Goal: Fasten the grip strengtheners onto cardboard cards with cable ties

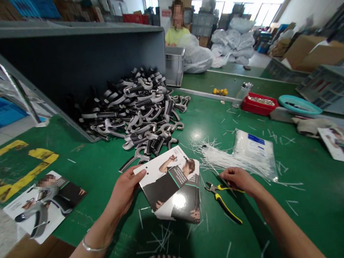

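Note:
My left hand (127,190) is closed on the left edge of a printed card (163,180), its thumb on top. That card overlaps a stack of similar cards (188,202). My right hand (236,179) has its fingers pinched together beside a pile of white plastic ties (223,157); what it pinches is too small to make out. Yellow and black pliers (224,202) lie open just below that hand. A heap of grey and black hand grips (149,111) spills from a tipped grey crate (76,56). At the lower left, one grip (41,214) rests on another card (71,194).
A clear bag of ties (256,148), a red tray (260,104), a turquoise dish (300,105) and a clear bottle (241,95) stand on the green table (315,177). A person (177,35) is behind a grey bin (174,67). Loose ties are scattered about.

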Tool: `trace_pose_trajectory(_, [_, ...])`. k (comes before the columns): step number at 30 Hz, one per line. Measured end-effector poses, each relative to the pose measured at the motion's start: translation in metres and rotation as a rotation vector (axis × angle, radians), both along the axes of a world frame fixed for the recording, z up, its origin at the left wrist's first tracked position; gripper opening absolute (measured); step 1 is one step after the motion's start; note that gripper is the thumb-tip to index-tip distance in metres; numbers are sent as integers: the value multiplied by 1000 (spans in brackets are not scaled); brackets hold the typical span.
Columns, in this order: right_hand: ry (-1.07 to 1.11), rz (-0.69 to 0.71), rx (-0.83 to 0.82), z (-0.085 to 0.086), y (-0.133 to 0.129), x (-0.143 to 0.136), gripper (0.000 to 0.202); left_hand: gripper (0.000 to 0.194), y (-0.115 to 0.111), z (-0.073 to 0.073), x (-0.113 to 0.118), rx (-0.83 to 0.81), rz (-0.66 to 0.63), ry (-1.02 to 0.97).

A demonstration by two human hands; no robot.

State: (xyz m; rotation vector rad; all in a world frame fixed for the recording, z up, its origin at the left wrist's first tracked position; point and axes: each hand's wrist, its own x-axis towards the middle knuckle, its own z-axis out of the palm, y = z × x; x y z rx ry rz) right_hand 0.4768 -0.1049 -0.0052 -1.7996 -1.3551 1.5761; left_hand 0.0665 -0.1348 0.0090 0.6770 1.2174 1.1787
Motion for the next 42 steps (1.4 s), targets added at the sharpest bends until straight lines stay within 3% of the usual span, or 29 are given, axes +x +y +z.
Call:
trace_pose_trajectory(2, [-50,0,86,11,4,1,40,52,-1,-1,1,32,37,-26])
trace_pose_trajectory(6, [55,-37,191,25,14,-10,39,56,-7,2,2,50,59,-59])
trace_pose_trajectory(12, [28,-40,272,13,31,-39,35,41,-9,2,2,31,-37,-59])
trace_pose_trajectory(15, [-9,-183,405,11,39,-44,33,40,-11,-2,0,44,-59,-64])
trace_pose_trajectory(19, [223,-405,567,21,40,-62,32,40,-11,-4,1,110,-96,-97])
trace_pose_trajectory(25, [342,-148,637,56,8,-154,20,43,-4,0,5,172,-144,-38])
trace_pose_trajectory(29, [308,-57,725,64,-7,-199,19,46,-2,9,6,213,-140,21])
trace_pose_trajectory(37, [-15,190,1051,43,-3,-208,9,45,-3,16,11,242,-176,69])
trace_pose_trajectory(39, [-22,276,1021,40,5,-208,9,43,-2,20,13,304,-185,114])
trace_pose_trajectory(42, [54,301,798,39,16,-205,14,38,4,23,13,343,-200,211])
